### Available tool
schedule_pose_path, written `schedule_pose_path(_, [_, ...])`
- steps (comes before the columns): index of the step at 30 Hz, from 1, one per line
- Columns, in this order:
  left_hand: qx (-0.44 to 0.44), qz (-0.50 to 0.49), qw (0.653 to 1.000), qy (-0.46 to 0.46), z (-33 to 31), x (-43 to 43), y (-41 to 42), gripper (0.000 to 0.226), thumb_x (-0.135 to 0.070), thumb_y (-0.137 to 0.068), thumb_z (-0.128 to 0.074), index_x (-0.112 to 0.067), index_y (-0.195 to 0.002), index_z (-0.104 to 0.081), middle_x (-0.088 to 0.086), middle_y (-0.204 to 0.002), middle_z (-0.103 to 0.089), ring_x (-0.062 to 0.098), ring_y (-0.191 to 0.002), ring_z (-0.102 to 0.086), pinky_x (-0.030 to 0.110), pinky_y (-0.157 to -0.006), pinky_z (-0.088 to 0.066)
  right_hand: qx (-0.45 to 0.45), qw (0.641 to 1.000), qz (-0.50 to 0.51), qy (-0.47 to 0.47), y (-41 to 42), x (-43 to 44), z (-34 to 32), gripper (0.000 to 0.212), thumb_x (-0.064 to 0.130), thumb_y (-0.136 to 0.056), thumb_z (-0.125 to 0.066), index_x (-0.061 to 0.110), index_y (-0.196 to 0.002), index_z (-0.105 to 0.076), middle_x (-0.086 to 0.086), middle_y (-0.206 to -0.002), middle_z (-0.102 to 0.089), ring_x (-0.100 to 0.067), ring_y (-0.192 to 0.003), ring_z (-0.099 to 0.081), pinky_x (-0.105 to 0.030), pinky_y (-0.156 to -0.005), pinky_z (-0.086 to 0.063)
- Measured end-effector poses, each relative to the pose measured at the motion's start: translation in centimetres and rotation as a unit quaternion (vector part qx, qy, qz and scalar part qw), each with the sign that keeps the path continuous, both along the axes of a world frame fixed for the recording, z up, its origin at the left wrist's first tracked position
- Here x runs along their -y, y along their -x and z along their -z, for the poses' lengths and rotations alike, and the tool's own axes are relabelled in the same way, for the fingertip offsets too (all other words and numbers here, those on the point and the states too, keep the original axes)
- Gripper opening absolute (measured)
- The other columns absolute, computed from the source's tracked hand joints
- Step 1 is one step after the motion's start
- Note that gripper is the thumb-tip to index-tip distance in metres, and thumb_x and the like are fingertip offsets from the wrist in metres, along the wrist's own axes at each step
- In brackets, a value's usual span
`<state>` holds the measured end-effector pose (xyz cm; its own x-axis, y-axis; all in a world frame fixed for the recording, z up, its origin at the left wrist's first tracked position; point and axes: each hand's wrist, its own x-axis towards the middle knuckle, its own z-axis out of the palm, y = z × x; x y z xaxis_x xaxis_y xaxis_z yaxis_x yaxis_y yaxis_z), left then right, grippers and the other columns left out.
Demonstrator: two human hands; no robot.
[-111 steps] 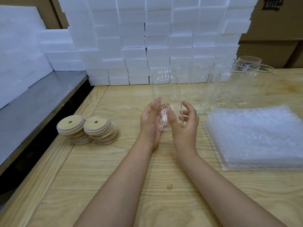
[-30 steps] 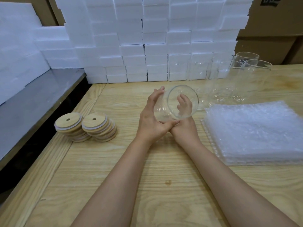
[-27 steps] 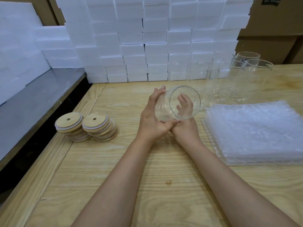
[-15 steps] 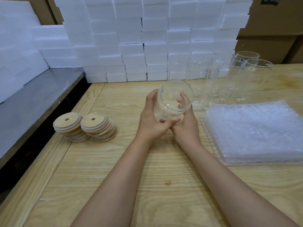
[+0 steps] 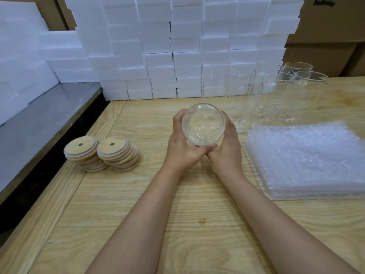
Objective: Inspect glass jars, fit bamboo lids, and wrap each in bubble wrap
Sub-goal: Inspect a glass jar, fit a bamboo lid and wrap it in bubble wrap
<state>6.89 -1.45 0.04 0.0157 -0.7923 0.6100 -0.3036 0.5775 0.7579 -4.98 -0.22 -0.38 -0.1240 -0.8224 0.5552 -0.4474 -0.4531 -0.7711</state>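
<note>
- Clear cylindrical glass jar (image 5: 203,124) held up off the pale wooden table (image 5: 177,214), mid-bench, cradled btwn both hands. No lid on it.
- Left hand (image 5: 182,147) & right hand (image 5: 227,145) both cupped, fingers curled round the jar's sides, left thumb lying across under it. Firm two-sided hold; nothing else in either hand.
- Jar tipped so one round end faces the person, prob. to sight through the glass for chips/cracks. Inspection step, I'd judge; lid & wrap not yet done.
- Which end faces the person: can't tell for sure.
- Glass smooth, thin-walled, slick, so a two-hand cradle makes sense.
- Round bamboo lids (image 5: 118,151), flat discs w/ small centre hole & pale seal ring, in two leaning stacks on the person's left, near the left hand. Likely next pick.
- Stack of clear bubble-wrap sheets (image 5: 308,155), flat, soft, knobbly, on the right, just beside the right hand.
- More empty clear glass jars (image 5: 302,91) upright behind the wrap, waiting their turn.
- Wall of white foam blocks (image 5: 177,46), matte & square-cut, along the back edge.
</note>
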Motion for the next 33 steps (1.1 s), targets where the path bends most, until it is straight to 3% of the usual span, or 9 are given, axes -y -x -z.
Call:
schedule_pose_path(4, [0.037,-0.013,0.999,0.014,-0.10,-0.29,0.28,0.097,-0.036,-0.057,-0.085,0.003,-0.134,-0.039,-0.056,-0.123,-0.023,-0.026,-0.110,-0.040,0.003,-0.086,-0.040,0.000,1.000,0.007,-0.009,0.07,-0.02,-0.13,0.073,0.004,-0.075,-0.071,0.022,-0.139,-0.042,0.005,-0.137,-0.052,-0.011,-0.123,-0.050,-0.025,-0.096,-0.042])
schedule_pose_path(6, [0.033,-0.010,0.999,0.020,-0.12,-0.44,0.41,0.098,-0.039,-0.057,-0.083,0.003,-0.133,-0.039,-0.055,-0.124,-0.024,-0.026,-0.108,-0.041,-0.003,-0.082,-0.035,0.003,1.000,0.005,-0.012,0.10,-0.07,-0.18,0.072,0.004,-0.075,-0.070,0.023,-0.139,-0.042,0.006,-0.137,-0.052,-0.011,-0.122,-0.051,-0.028,-0.096,-0.044])
schedule_pose_path(10, [0.018,-0.009,1.000,0.009,0.34,0.05,0.26,0.099,-0.042,-0.056,-0.080,0.000,-0.135,-0.039,-0.056,-0.117,-0.029,-0.027,-0.107,-0.042,0.001,-0.086,-0.039,0.001,1.000,-0.001,-0.007,0.02,-0.25,-0.20,0.074,0.001,-0.076,-0.069,0.022,-0.141,-0.041,0.004,-0.141,-0.049,-0.012,-0.128,-0.046,-0.033,-0.104,-0.040])
schedule_pose_path(13, [-0.002,0.006,1.000,-0.013,0.26,0.03,0.13,0.097,-0.041,-0.058,-0.080,-0.005,-0.137,-0.036,-0.047,-0.121,-0.035,-0.017,-0.115,-0.044,0.026,-0.095,-0.046,-0.004,1.000,-0.004,0.000,0.09,-0.37,-0.09,0.086,-0.001,-0.076,-0.070,0.036,-0.142,-0.031,0.011,-0.143,-0.042,-0.009,-0.131,-0.040,-0.015,-0.108,-0.029])
schedule_pose_path(17, [-0.005,0.008,1.000,-0.014,-0.11,-0.45,0.05,0.087,-0.039,-0.061,-0.081,-0.021,-0.134,-0.036,-0.024,-0.133,-0.045,0.001,-0.126,-0.048,0.034,-0.099,-0.046,-0.003,1.000,-0.010,-0.015,0.24,-0.22,0.02,0.095,0.003,-0.074,-0.075,0.041,-0.144,-0.023,0.019,-0.133,-0.039,-0.002,-0.123,-0.038,-0.007,-0.100,-0.026])
schedule_pose_path(20, [0.003,-0.006,1.000,-0.011,-0.29,-0.49,0.09,0.088,-0.031,-0.061,-0.085,-0.029,-0.133,-0.035,-0.034,-0.130,-0.044,-0.003,-0.123,-0.048,0.025,-0.100,-0.044,0.013,0.999,-0.022,-0.030,0.30,-0.20,-0.07,0.091,0.011,-0.074,-0.078,0.034,-0.147,-0.029,0.011,-0.133,-0.047,-0.006,-0.122,-0.044,-0.015,-0.096,-0.033])
schedule_pose_path(24, [0.018,-0.018,1.000,0.002,-0.31,-0.55,0.10,0.087,-0.027,-0.061,-0.085,-0.015,-0.134,-0.041,-0.024,-0.129,-0.047,-0.009,-0.119,-0.047,0.012,-0.098,-0.037,0.052,0.997,-0.041,-0.042,0.34,-0.35,-0.14,0.084,0.015,-0.073,-0.080,0.047,-0.135,-0.033,0.019,-0.128,-0.050,0.002,-0.114,-0.048,0.003,-0.086,-0.031])
schedule_pose_path(29, [0.058,-0.033,0.997,0.037,-0.31,-0.68,0.20,0.089,-0.025,-0.061,-0.088,-0.013,-0.135,-0.042,-0.002,-0.133,-0.052,0.017,-0.120,-0.053,0.033,-0.101,-0.044,0.051,0.995,-0.040,-0.074,0.41,-0.19,-0.07,0.085,0.019,-0.070,-0.084,0.033,-0.139,-0.036,0.019,-0.127,-0.052,0.001,-0.104,-0.053,-0.003,-0.081,-0.039])
schedule_pose_path(33, [0.065,-0.030,0.995,0.067,-0.16,-0.50,0.18,0.089,-0.023,-0.062,-0.087,-0.012,-0.136,-0.041,-0.002,-0.138,-0.050,0.015,-0.123,-0.051,0.021,-0.101,-0.042,0.027,0.997,-0.026,-0.069,0.41,0.02,0.03,0.087,0.016,-0.069,-0.084,0.027,-0.140,-0.035,0.028,-0.115,-0.052,0.007,-0.099,-0.049,-0.003,-0.079,-0.037])
